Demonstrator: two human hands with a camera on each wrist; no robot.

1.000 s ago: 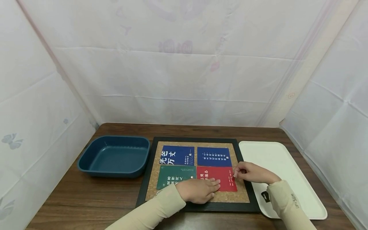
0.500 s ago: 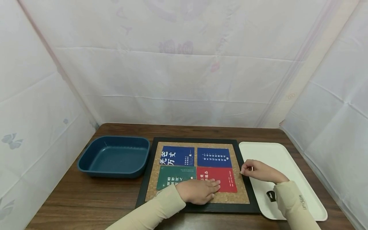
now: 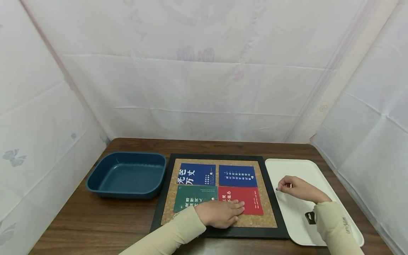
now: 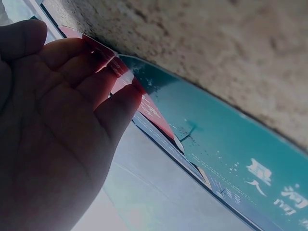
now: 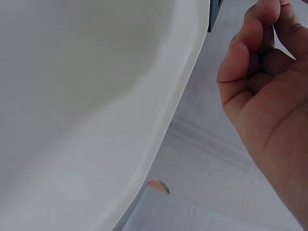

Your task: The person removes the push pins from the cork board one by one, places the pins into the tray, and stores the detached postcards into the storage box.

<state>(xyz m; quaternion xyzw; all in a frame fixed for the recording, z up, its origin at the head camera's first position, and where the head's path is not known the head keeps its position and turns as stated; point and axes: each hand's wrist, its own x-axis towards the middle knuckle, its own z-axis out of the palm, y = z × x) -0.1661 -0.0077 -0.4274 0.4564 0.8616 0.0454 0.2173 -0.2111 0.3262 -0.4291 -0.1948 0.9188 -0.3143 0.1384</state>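
Observation:
A black-framed cork board (image 3: 267, 212) carries two blue cards (image 3: 197, 173), a green card (image 3: 191, 194) and a red card (image 3: 250, 200), all with white lettering. Small shiny pins show on the blue and green cards. My left hand (image 3: 221, 213) rests with extended fingers on the red card, its wrist side over the green card's lower part. Over the white tray (image 3: 318, 177), right of the board, my right hand (image 3: 298, 188) pinches a tiny pushpin (image 3: 277, 189) between thumb and forefinger. In the right wrist view, those fingertips run out of the top edge.
A deep blue-green bin (image 3: 127, 193) stands left of the board on the wooden table (image 3: 79, 219). A small black piece (image 3: 310, 217) lies in the white tray near my right sleeve. White patterned sheets (image 3: 204, 88) hang at the back and sides.
My right hand has moved from the red card's right edge rightward, over the board's frame to the tray, with the pushpin. The left hand stays in place.

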